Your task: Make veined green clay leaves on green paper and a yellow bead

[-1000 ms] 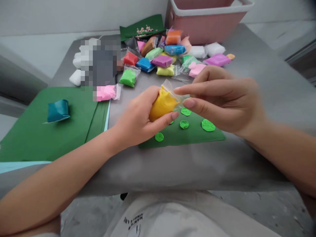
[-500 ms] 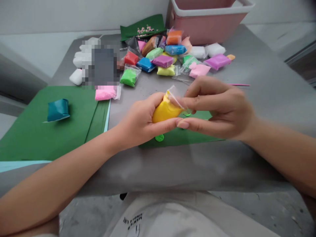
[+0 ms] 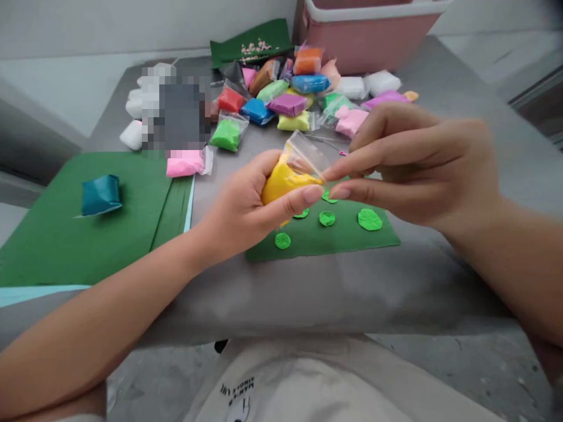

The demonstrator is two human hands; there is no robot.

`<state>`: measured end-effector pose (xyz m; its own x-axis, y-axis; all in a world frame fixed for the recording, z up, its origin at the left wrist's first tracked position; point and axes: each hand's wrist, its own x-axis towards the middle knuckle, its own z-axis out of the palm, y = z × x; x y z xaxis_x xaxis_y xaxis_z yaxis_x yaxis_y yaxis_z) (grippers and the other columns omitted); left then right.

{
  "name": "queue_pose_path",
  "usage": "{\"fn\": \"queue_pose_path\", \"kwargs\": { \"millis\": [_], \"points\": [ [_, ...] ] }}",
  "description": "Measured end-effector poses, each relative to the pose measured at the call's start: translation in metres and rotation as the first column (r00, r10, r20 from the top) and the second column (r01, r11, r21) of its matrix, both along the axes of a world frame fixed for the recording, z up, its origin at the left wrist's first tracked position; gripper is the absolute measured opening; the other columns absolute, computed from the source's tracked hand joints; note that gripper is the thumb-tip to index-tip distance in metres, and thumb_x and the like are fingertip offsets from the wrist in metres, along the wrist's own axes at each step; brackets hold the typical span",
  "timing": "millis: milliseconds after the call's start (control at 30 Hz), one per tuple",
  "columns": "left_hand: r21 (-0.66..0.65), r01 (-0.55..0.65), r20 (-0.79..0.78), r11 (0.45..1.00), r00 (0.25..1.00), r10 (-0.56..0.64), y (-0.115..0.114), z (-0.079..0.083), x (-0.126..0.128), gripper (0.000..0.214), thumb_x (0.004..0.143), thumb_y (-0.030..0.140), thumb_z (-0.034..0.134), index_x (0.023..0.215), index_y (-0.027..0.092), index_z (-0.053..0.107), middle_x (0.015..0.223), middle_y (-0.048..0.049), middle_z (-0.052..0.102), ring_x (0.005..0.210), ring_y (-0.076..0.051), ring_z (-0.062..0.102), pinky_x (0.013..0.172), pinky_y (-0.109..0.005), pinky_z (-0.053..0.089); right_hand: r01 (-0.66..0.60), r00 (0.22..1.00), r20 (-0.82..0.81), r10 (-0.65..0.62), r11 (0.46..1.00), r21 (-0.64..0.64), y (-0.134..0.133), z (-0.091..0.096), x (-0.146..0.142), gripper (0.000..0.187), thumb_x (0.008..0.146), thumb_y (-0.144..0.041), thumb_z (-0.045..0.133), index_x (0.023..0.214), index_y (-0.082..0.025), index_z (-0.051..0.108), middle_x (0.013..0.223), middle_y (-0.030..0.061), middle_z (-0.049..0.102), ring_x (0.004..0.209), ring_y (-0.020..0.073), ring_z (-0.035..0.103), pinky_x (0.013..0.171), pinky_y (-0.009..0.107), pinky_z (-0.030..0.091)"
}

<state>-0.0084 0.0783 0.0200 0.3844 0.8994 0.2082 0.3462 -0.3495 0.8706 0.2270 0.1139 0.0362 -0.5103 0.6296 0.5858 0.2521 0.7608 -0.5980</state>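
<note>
My left hand (image 3: pixel 244 208) is wrapped round a clear plastic bag of yellow clay (image 3: pixel 281 179), held just above the grey table (image 3: pixel 440 281). My right hand (image 3: pixel 422 167) pinches the open clear top of that bag between thumb and forefinger. Below the hands lies a small green felt sheet (image 3: pixel 334 237) with several flat bright green clay discs (image 3: pixel 369 219) on it.
Several coloured clay packets (image 3: pixel 288 104) are heaped at the back of the table in front of a pink tub (image 3: pixel 365 41). A large green sheet (image 3: pixel 65 234) on the left bears a teal packet (image 3: pixel 101 194). A pink packet (image 3: pixel 187 163) and white packets (image 3: pixel 132 135) lie nearby.
My right hand has shifted up and to the right, drawing the clear top of the bag open. The green discs under the hands show again. My left hand keeps its hold.
</note>
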Motion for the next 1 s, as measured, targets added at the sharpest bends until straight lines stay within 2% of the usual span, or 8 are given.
{"fn": "queue_pose_path", "kwargs": {
  "millis": [167, 367, 467, 567, 633, 767, 900, 1000],
  "points": [
    [-0.065, 0.015, -0.021, 0.998, 1.000, -0.017, 0.000, 0.001, 0.000, 0.064, 0.112, 0.076, 0.029, 0.110, 0.023, 0.065, 0.088, -0.0059, 0.075, 0.063, -0.015, 0.070, 0.046, -0.026, 0.048, 0.028, 0.999, 0.038, -0.028, 0.999, -0.015, 0.000, 0.002, 0.001, 0.008, 0.094, -0.037, 0.084, 0.087, -0.037, 0.086, 0.080, 0.0020, 0.059, 0.069, 0.0183, 0.056, 0.065, 0.039, 0.053],
    [-0.136, 0.008, 0.139, 0.991, 0.990, 0.011, -0.005, -0.002, 0.004, 0.056, 0.108, 0.078, 0.045, 0.099, 0.024, 0.059, 0.081, -0.0023, 0.075, 0.050, -0.012, 0.061, 0.040, -0.025, 0.048, -0.074, 0.997, 0.009, 0.074, 0.997, -0.025, 0.001, -0.015, -0.004, 0.010, 0.095, -0.038, 0.083, 0.103, -0.035, 0.088, 0.079, 0.0010, 0.058, 0.068, 0.0163, 0.058, 0.061, 0.033, 0.052],
    [-0.172, -0.020, 0.115, 0.985, 0.992, 0.040, -0.010, -0.004, 0.005, 0.058, 0.109, 0.078, 0.041, 0.100, 0.024, 0.060, 0.075, -0.0001, 0.072, 0.045, -0.012, 0.062, 0.038, -0.025, 0.048, -0.136, 0.990, 0.012, 0.137, 0.990, -0.038, 0.000, -0.022, -0.007, 0.011, 0.096, -0.038, 0.082, 0.104, -0.034, 0.087, 0.080, 0.0006, 0.061, 0.067, 0.0148, 0.057, 0.062, 0.032, 0.053],
    [-0.149, -0.024, 0.080, 0.989, 0.996, 0.036, -0.014, -0.001, 0.007, 0.058, 0.112, 0.075, 0.037, 0.100, 0.024, 0.061, 0.071, 0.0007, 0.070, 0.043, -0.011, 0.062, 0.037, -0.024, 0.047, -0.196, 0.980, 0.014, 0.197, 0.979, -0.047, -0.006, -0.018, -0.009, 0.007, 0.096, -0.033, 0.083, 0.101, -0.033, 0.087, 0.080, 0.0002, 0.061, 0.066, 0.0132, 0.057, 0.062, 0.030, 0.053],
    [-0.123, -0.024, 0.124, 0.992, 0.991, 0.039, -0.016, 0.001, 0.010, 0.052, 0.113, 0.070, 0.040, 0.102, 0.023, 0.062, 0.075, 0.0003, 0.073, 0.043, -0.011, 0.060, 0.037, -0.024, 0.047, -0.127, 0.992, -0.002, 0.127, 0.988, -0.092, -0.011, -0.010, -0.010, 0.005, 0.096, -0.036, 0.083, 0.096, -0.033, 0.087, 0.078, 0.0009, 0.057, 0.068, 0.0153, 0.057, 0.062, 0.031, 0.053],
    [-0.111, -0.072, 0.259, 0.991, 0.961, 0.099, -0.016, 0.001, 0.015, 0.034, 0.112, 0.055, 0.055, 0.103, 0.024, 0.066, 0.079, 0.0017, 0.072, 0.051, -0.011, 0.063, 0.043, -0.022, 0.049, 0.163, 0.985, -0.029, -0.171, 0.968, -0.190, -0.016, 0.003, -0.008, 0.023, 0.093, -0.056, 0.084, 0.092, -0.033, 0.087, 0.076, 0.0026, 0.053, 0.073, 0.0196, 0.060, 0.064, 0.035, 0.056],
    [-0.151, -0.035, 0.310, 0.988, 0.947, 0.081, -0.014, -0.006, 0.015, 0.023, 0.104, 0.048, 0.070, 0.112, 0.026, 0.069, 0.095, -0.0008, 0.076, 0.083, -0.018, 0.078, 0.060, -0.023, 0.060, 0.229, 0.968, -0.061, -0.245, 0.954, -0.194, -0.004, -0.004, -0.004, 0.031, 0.084, -0.061, 0.091, 0.092, -0.032, 0.087, 0.078, 0.0000, 0.059, 0.068, 0.0146, 0.054, 0.067, 0.034, 0.055],
    [-0.197, -0.029, 0.340, 0.980, 0.936, 0.096, -0.012, -0.009, 0.014, 0.027, 0.099, 0.044, 0.076, 0.117, 0.026, 0.068, 0.109, -0.0029, 0.078, 0.100, -0.022, 0.080, 0.073, -0.027, 0.065, 0.260, 0.957, -0.089, -0.275, 0.954, -0.151, 0.004, -0.012, -0.002, 0.038, 0.080, -0.064, 0.093, 0.098, -0.030, 0.088, 0.078, -0.0009, 0.058, 0.065, 0.0122, 0.049, 0.067, 0.034, 0.051]
  ]
}}
